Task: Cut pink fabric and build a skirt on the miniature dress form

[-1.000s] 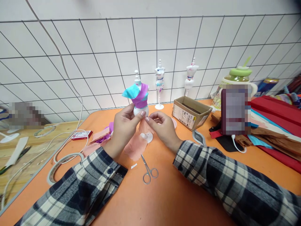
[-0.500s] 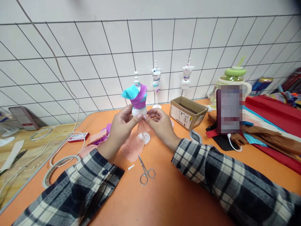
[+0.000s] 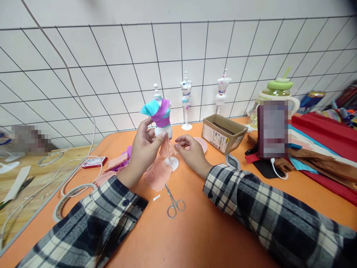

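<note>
My left hand is closed round the hips of a small white dress form, its thumb pressing a gathered piece of pink crepe paper against the front. Purple and turquoise paper wraps the form's bust, with a turquoise flap at one shoulder. The fingers of my right hand are bent together at the right edge of the gathered pink paper, seeming to pinch it. A round pink sheet lies beside the form's white base. Small metal scissors rest in front.
Two more dress forms, one at the middle and one further right, stand by the tiled wall. A cardboard box, a phone and a green-lidded bottle are on the right. Tape and a cable lie left.
My right hand has moved right and slightly down, away from the form's hips. The dress form has shifted a little left, and more of the gathered pink paper shows.
</note>
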### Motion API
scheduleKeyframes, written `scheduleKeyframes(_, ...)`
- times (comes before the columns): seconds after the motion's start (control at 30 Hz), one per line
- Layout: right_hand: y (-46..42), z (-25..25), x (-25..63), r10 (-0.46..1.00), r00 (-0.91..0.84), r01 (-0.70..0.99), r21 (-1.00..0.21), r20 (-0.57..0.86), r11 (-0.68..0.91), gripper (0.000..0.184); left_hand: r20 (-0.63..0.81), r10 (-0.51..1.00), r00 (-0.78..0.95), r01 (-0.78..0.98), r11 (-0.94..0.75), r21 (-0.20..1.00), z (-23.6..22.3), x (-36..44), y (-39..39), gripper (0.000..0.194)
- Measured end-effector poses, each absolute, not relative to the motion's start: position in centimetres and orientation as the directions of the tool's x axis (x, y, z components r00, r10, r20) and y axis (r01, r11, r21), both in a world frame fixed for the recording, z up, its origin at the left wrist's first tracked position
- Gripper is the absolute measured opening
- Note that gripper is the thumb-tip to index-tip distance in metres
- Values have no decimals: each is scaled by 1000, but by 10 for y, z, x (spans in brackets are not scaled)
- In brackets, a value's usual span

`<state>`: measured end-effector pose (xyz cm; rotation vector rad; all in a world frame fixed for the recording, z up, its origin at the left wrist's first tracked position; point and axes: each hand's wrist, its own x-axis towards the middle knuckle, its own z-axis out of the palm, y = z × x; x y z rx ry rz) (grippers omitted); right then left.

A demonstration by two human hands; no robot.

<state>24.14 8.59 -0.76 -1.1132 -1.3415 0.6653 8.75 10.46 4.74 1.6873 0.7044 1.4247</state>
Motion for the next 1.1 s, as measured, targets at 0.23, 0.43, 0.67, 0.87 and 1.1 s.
scheduleKeyframes(0.23,75,4,241,796,49,442,-728,603,524,16,498,842,210,-114,-484,867,47,87,103,40)
scheduleKeyframes(0.43,81,-3,247,743,71,459,-683,666,569,16,488,842,230,-138,-468,873,47,86,104,40)
scheduleKeyframes(0.67,72,3,247,681,4,510,-587,732,628,15,486,841,237,-144,-464,874,47,87,103,40)
scheduleKeyframes(0.87,68,4,243,703,43,594,-584,710,553,12,468,847,251,-159,-441,883,45,87,104,41)
scheduleKeyframes(1.1,62,0,246,707,74,579,-607,704,544,20,486,844,229,-184,-453,873,36,86,107,43)
